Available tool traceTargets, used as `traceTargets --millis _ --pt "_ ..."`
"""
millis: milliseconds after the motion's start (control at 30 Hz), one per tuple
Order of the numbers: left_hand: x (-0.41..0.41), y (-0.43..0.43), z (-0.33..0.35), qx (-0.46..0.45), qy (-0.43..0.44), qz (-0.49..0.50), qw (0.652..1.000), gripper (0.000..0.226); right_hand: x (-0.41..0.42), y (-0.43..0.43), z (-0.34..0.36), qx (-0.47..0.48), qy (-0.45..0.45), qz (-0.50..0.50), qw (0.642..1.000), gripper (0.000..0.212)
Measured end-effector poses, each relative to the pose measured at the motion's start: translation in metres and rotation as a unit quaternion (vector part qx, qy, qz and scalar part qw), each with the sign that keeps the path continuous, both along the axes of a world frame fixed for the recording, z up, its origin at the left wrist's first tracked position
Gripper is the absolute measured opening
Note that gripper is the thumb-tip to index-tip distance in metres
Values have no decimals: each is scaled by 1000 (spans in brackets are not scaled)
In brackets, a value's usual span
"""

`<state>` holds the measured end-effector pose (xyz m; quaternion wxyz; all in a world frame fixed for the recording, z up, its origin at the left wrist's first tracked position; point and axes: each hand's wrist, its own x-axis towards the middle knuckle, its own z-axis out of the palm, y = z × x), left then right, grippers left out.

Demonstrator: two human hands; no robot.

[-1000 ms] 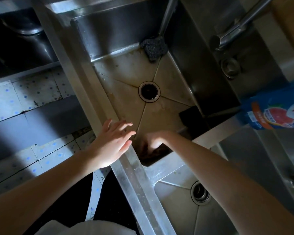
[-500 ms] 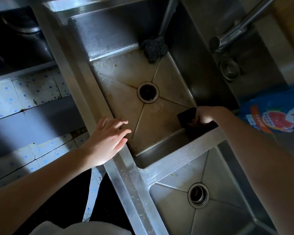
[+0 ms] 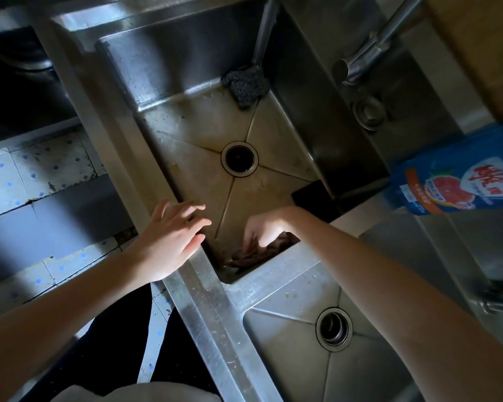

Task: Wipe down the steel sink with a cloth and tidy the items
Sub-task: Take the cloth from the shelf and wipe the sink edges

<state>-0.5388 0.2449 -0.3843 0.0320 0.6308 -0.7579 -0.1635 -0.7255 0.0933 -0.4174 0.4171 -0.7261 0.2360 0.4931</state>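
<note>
A steel double sink (image 3: 215, 303) fills the view. In the upper basin's near corner lies a dark brownish cloth (image 3: 262, 253), and my right hand (image 3: 266, 230) presses down on it with curled fingers. My left hand (image 3: 169, 236) rests on the sink's front rim with its fingers spread, holding nothing. A dark scrubber on a steel handle (image 3: 246, 84) leans in the basin's far corner. A flat black pad (image 3: 311, 195) lies at the basin's right side. The drain (image 3: 239, 159) sits in the middle.
A steel tap (image 3: 369, 50) reaches over the right edge. A blue refill pouch with a grapefruit picture (image 3: 459, 181) lies on the right ledge. The lower basin has its own drain (image 3: 333, 329). Tiled floor (image 3: 41, 169) shows at the left.
My right hand has moved from the black pad at the basin's right side back to the near corner, onto the cloth. My left hand has stayed on the rim.
</note>
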Motion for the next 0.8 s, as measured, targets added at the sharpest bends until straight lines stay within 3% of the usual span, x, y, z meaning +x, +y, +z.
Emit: traceTargets --millis 100,200,267,367,467,633,800 --pt "3 0 -1 4 -8 4 1000 38 -6 -6 -4 -4 2 -21 1000 44" --pt "6 -1 2 16 -18 7 1000 40 -30 -34 -2 -12 37 -102 994 29" --pt "7 -1 4 21 -23 8 999 41 -53 -63 3 -71 73 -118 988 17" --pt "8 -3 8 23 -20 14 999 42 -87 -97 12 -206 109 -110 966 24" --pt "8 -3 8 21 -23 10 999 42 -105 -112 9 -250 111 -144 951 18" --pt "8 -5 7 22 -26 7 999 43 -83 -93 5 -205 117 -97 967 21" --pt "9 -6 10 24 -25 4 999 43 -29 -34 -5 -36 61 -103 992 39"
